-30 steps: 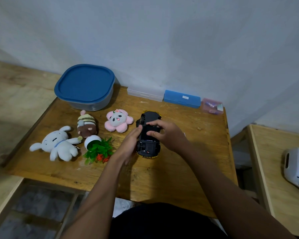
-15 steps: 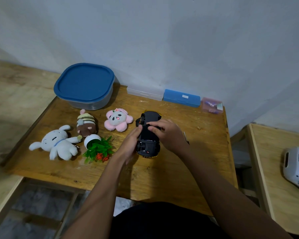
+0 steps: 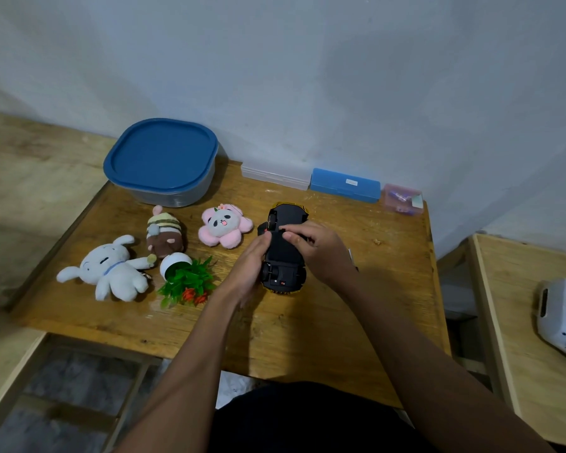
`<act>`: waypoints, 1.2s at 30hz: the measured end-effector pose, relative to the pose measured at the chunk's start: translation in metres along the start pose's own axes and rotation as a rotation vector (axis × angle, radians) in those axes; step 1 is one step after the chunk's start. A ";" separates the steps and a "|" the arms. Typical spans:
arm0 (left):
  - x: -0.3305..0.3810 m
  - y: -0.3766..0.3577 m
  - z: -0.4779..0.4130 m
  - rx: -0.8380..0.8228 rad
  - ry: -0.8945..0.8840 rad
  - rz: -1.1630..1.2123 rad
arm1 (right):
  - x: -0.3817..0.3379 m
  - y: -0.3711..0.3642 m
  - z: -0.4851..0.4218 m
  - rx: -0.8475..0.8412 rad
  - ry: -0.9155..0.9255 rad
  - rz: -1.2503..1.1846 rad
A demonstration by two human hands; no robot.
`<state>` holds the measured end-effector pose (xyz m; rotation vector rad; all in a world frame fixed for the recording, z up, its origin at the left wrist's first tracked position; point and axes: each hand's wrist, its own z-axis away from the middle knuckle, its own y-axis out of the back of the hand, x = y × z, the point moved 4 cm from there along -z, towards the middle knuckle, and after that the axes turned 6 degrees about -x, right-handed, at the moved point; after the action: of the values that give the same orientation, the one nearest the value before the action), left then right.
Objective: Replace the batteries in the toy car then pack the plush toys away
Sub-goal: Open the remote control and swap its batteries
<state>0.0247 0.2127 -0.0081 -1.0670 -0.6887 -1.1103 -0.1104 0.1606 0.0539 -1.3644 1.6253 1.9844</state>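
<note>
Near the middle of the wooden table (image 3: 307, 331), the toy car (image 3: 283, 256) lies upside down, its black underside facing up and a yellow edge showing at both ends, its length running from the person toward the wall. The left hand (image 3: 250, 268) holds the car along its left side, the thumb laid up on the underside near the far wheel. The right hand (image 3: 319, 251) grips the car from the right side, its fingers curled over onto the middle of the underside; whether the fingertips pinch some small part there cannot be told. Just left of the car sits a pink flower-shaped panda plush (image 3: 224, 227), then a brown plush with a striped cap (image 3: 164, 235), and farther left a white bunny plush (image 3: 111, 271) lying on its back. Between the bunny and the left hand, a small artificial plant in a white pot (image 3: 183, 277) is tipped on its side. Behind the plush toys stands a clear container with a blue lid (image 3: 160, 158), closed. Along the wall lie a clear plastic case (image 3: 275, 174), a blue case (image 3: 345, 185) and a small pink box (image 3: 402, 197). On a separate wooden surface to the right rests a white device (image 3: 562, 318).
</note>
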 end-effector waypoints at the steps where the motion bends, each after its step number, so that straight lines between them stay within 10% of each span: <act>1: 0.000 0.000 0.000 -0.002 -0.002 -0.001 | 0.001 0.000 0.000 0.008 0.002 -0.006; 36: 0.003 -0.019 0.006 0.034 -0.012 -0.017 | -0.003 -0.003 0.026 0.380 0.071 0.490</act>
<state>0.0083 0.2157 0.0031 -1.0412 -0.7254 -1.1041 -0.1195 0.1854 0.0530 -0.9685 2.3997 1.7218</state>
